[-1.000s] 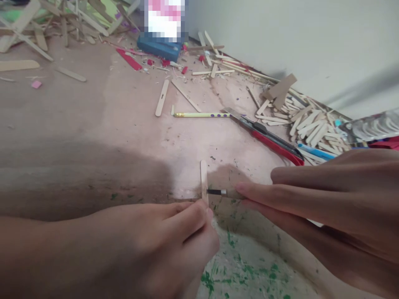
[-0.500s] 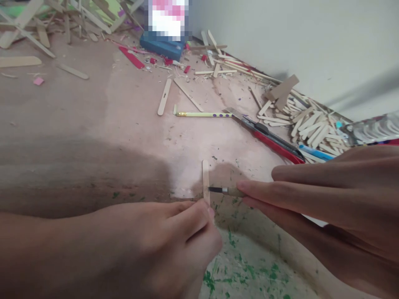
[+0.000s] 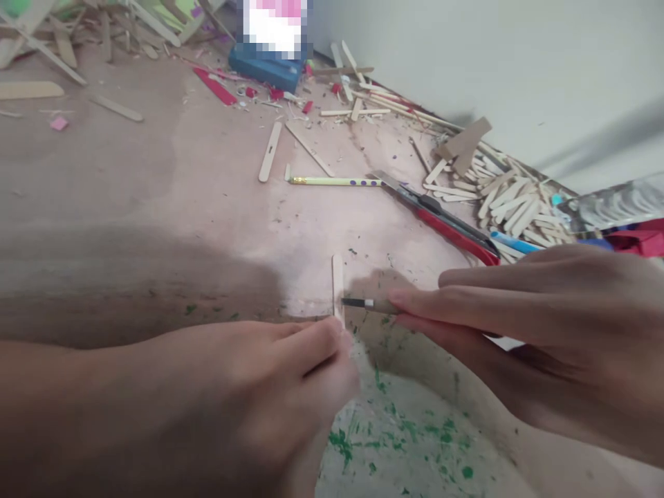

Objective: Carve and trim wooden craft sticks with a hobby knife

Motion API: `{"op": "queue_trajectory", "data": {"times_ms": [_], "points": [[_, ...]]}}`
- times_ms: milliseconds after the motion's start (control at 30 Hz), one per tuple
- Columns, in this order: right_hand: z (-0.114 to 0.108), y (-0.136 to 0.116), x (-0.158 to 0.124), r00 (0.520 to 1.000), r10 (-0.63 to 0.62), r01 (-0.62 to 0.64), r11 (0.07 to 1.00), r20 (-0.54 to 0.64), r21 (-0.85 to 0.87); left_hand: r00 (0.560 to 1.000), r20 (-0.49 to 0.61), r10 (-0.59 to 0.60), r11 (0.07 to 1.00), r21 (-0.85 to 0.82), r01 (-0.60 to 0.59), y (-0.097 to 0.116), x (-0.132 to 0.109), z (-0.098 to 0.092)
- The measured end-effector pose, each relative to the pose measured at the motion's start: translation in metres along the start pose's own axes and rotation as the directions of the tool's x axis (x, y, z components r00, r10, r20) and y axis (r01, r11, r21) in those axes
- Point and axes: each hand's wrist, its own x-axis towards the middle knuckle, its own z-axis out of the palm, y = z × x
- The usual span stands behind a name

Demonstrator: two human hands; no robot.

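Note:
My left hand [image 3: 249,394] lies low on the work surface, its fingers pinched on the near end of a pale wooden craft stick [image 3: 337,285] that points away from me. My right hand [image 3: 523,325] comes in from the right with its fingers pressed together around a thin tool [image 3: 363,303] with a dark tip and a silver band. The tool's tip touches the right edge of the stick. The rest of the tool is hidden inside my fingers.
A yellow pencil with purple dots [image 3: 335,182] and a red utility knife [image 3: 440,221] lie beyond the stick. A heap of craft sticks [image 3: 513,200] lies by the wall at the right. A blue box [image 3: 264,69] and scattered sticks are farther back. Green paint flecks [image 3: 404,436] mark the near surface.
Both hands and the stick keep their positions relative to each other; the view has shifted slightly. The tool tip stays against the stick.

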Motion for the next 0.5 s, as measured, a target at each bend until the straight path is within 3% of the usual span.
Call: {"op": "queue_trajectory", "data": {"times_ms": [200, 300, 400, 500], "points": [[0.035, 0.017, -0.021, 0.984, 0.038, -0.011, 0.988, -0.171, 0.157, 1.0, -0.012, -0.013, 1.0, 0.002, 0.013, 0.001, -0.007, 0.001], [0.045, 0.018, -0.026, 0.976, 0.089, -0.041, 0.971, -0.197, 0.235, 1.0, -0.007, -0.02, 1.0, 0.004, 0.02, 0.001, -0.01, 0.001], [0.044, 0.018, -0.028, 0.973, 0.105, -0.059, 0.974, -0.203, 0.22, 0.999, -0.011, -0.041, 0.999, 0.007, 0.041, 0.001, -0.009, 0.0], [0.029, 0.018, -0.023, 0.99, 0.03, -0.021, 0.997, -0.139, 0.069, 0.998, -0.054, -0.04, 0.999, 0.02, 0.041, 0.001, -0.003, -0.002]]}}
